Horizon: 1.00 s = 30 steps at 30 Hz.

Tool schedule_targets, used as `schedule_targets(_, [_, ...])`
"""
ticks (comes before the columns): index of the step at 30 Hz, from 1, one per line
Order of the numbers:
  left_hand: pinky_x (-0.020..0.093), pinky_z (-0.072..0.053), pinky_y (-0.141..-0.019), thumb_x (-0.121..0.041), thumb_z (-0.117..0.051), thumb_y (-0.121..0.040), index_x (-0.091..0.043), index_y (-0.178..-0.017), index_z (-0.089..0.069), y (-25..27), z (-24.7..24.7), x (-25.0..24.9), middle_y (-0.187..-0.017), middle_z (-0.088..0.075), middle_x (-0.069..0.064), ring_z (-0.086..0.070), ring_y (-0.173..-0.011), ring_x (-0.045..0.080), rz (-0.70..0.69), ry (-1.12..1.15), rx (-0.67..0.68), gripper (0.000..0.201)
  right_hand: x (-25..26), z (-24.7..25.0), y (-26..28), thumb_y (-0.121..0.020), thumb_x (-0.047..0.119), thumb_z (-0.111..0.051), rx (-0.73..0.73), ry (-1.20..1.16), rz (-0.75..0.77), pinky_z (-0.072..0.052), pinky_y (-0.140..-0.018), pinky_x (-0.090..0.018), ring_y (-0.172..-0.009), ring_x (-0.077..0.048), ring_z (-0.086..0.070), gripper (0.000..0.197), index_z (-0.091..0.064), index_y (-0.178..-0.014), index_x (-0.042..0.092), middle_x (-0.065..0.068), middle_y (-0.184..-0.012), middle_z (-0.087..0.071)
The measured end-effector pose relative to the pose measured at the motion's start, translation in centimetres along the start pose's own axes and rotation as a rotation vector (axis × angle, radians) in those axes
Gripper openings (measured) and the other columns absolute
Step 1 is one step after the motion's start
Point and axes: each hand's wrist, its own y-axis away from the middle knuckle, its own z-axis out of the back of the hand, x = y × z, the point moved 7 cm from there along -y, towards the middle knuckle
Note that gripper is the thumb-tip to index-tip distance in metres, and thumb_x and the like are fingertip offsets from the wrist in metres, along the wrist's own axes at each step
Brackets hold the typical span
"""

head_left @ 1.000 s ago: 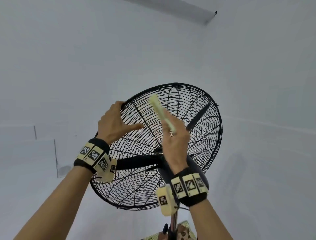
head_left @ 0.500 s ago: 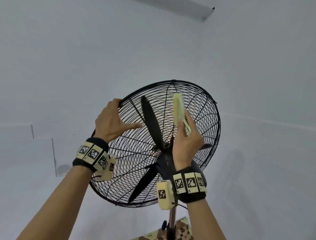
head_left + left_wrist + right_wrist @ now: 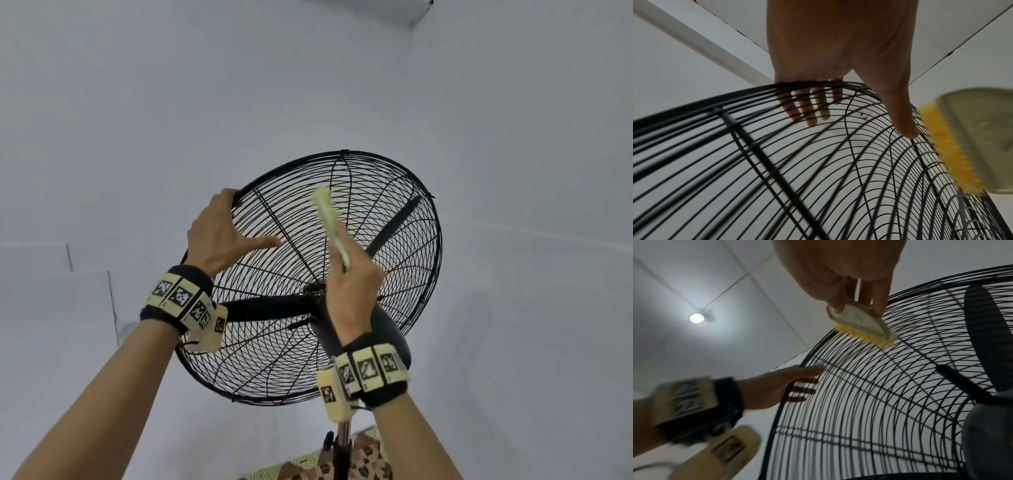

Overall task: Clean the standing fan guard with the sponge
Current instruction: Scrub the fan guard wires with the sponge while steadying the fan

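The black wire fan guard [image 3: 274,359] tilts upward in front of me. My left hand [image 3: 219,233] grips its upper-left rim, fingers hooked over the edge and thumb stretched across the wires. That grip also shows in the left wrist view, with the left hand [image 3: 838,40] on the fan guard [image 3: 777,162]. My right hand [image 3: 352,284] pinches the sponge [image 3: 327,216], a pale green pad with a yellow bristly face. The sponge [image 3: 859,322] presses its yellow side against the upper wires of the guard [image 3: 879,402], just right of my left thumb.
Black fan blades [image 3: 986,331] sit behind the wires. The dark motor housing [image 3: 387,325] and the metal pole [image 3: 342,442] are below my right wrist. White walls and ceiling surround the fan, with a lit ceiling lamp [image 3: 696,318]. A patterned surface [image 3: 363,459] lies at the bottom.
The sponge swept right across the upper wires, then back left and slightly higher. The fan blades turned inside the guard. My left hand kept its hold on the rim.
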Motion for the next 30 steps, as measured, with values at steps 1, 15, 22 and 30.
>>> schedule_targets(1, [0.045,-0.048,-0.091,-0.084,-0.078,-0.050,-0.020,-0.137,-0.047,0.0,0.0,0.1,-0.129,-0.062,0.001,-0.061,-0.114,0.025,0.008,0.002,0.000,0.113,0.3,-1.0,0.9,-0.099,0.013,-0.064,0.119,-0.013,0.018,-0.063,-0.075,-0.026,-0.086,-0.013,-0.074,0.050,-0.053,-0.145,0.031,0.000,-0.131,-0.069])
schedule_targets(15, [0.046,-0.049,-0.093,-0.081,-0.079,-0.052,-0.017,-0.139,-0.047,0.2,0.3,0.1,-0.132,-0.063,0.005,-0.062,-0.117,0.027,0.010,0.020,0.000,0.112,-1.0,-2.2,3.3,-0.101,0.018,-0.065,0.250,-0.007,-0.005,-0.051,-0.070,-0.006,-0.071,0.013,-0.058,0.043,-0.059,-0.142,0.028,-0.001,-0.120,-0.076])
schedule_targets(22, [0.048,-0.051,-0.096,-0.081,-0.080,-0.054,-0.017,-0.139,-0.047,0.4,0.3,-0.3,-0.132,-0.062,0.004,-0.062,-0.117,0.025,-0.020,0.022,-0.013,0.111,-3.8,2.0,1.3,-0.098,0.012,-0.068,-0.225,-0.002,-0.181,-0.065,-0.075,-0.042,-0.101,-0.017,-0.075,0.040,-0.065,-0.137,0.016,-0.003,-0.122,-0.075])
schedule_targets(30, [0.046,-0.049,-0.094,-0.079,-0.082,-0.054,-0.017,-0.137,-0.048,0.5,0.4,0.2,-0.130,-0.063,0.003,-0.061,-0.116,0.025,-0.016,0.030,-0.014,0.109,-2.9,0.3,3.8,-0.097,0.010,-0.068,0.024,-0.039,-0.149,-0.062,-0.076,-0.024,-0.095,-0.006,-0.073,0.043,-0.064,-0.139,0.020,-0.001,-0.122,-0.074])
